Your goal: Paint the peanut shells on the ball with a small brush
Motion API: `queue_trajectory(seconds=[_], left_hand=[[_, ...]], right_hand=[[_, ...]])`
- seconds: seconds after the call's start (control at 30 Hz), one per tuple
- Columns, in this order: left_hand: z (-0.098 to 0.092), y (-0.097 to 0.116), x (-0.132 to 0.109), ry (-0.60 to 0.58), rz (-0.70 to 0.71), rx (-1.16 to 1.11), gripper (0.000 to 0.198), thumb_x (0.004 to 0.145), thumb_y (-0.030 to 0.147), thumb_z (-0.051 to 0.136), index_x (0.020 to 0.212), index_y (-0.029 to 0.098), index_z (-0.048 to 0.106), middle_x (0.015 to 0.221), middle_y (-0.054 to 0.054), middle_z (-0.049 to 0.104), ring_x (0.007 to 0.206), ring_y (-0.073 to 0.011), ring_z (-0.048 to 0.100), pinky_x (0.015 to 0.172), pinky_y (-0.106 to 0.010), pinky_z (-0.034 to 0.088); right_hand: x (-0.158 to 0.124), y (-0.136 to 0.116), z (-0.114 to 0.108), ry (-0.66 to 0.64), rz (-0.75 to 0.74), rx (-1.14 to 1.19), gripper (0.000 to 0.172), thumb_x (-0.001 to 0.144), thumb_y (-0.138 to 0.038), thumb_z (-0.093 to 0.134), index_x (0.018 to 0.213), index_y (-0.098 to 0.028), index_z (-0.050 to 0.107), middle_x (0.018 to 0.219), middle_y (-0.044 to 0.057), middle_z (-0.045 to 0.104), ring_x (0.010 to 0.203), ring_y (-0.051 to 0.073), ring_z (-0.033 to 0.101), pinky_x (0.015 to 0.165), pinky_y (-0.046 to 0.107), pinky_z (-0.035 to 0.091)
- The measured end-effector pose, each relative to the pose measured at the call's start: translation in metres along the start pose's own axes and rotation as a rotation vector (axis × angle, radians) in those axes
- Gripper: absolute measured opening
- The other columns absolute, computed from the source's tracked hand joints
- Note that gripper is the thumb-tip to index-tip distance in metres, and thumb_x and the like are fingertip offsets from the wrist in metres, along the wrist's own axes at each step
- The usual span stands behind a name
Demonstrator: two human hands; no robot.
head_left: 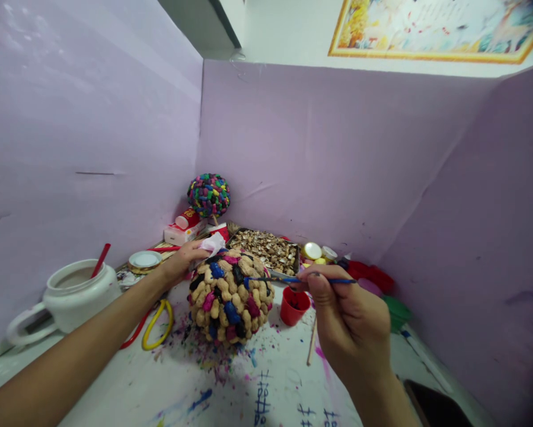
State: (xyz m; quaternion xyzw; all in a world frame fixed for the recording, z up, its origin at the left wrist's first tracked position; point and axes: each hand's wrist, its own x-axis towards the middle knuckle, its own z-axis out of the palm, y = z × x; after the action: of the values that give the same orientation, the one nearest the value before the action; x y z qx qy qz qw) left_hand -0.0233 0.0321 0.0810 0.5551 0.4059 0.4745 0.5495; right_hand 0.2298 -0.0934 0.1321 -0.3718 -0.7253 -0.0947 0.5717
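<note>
A ball covered in peanuts in their shells [233, 299] sits on the table in front of me; some shells are painted blue, black and magenta, the others bare. My right hand [348, 314] pinches a thin blue paintbrush [310, 280], its tip touching the ball's upper right, at a blue patch. At the ball's upper left, my left hand [187, 261] holds a crumpled white tissue [213, 243] against it; its fingertips are partly hidden. Close to the brush stands a small red cup [294, 306] with dark paint inside.
Behind the ball lies a tray of shell pieces [268, 249]. A fully painted ball [209, 196] stands at the back. To the left are a white mug [77, 293] and yellow-and-red-handled scissors [158, 325]. A wooden stick [312, 341], paint jars [312, 251] and a green bowl [397, 313] lie rightward.
</note>
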Motion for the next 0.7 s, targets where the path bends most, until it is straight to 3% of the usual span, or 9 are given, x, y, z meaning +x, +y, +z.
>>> queue_trajectory(seconds=[0.43, 0.7], left_hand=[[0.0013, 0.0007, 0.0002, 0.032, -0.006, -0.004, 0.030, 0.056, 0.026, 0.070, 0.086, 0.018, 0.069, 0.080, -0.003, 0.075, 0.073, -0.0241, 0.066, 0.056, -0.027, 0.046], [0.0021, -0.0002, 0.0010, 0.025, 0.009, -0.017, 0.028, 0.058, 0.024, 0.068, 0.085, 0.018, 0.073, 0.075, -0.004, 0.075, 0.072, -0.0244, 0.068, 0.059, -0.028, 0.049]], right_hand=[[0.0026, 0.0019, -0.0027, 0.016, 0.019, 0.005, 0.015, 0.091, -0.018, 0.051, 0.081, -0.018, 0.062, 0.068, 0.000, 0.070, 0.056, 0.010, 0.067, 0.049, 0.019, 0.048], [0.0000, 0.0003, -0.0014, 0.019, -0.006, 0.057, 0.014, 0.092, -0.015, 0.050, 0.085, -0.019, 0.061, 0.067, -0.002, 0.067, 0.061, 0.009, 0.066, 0.055, 0.017, 0.048]])
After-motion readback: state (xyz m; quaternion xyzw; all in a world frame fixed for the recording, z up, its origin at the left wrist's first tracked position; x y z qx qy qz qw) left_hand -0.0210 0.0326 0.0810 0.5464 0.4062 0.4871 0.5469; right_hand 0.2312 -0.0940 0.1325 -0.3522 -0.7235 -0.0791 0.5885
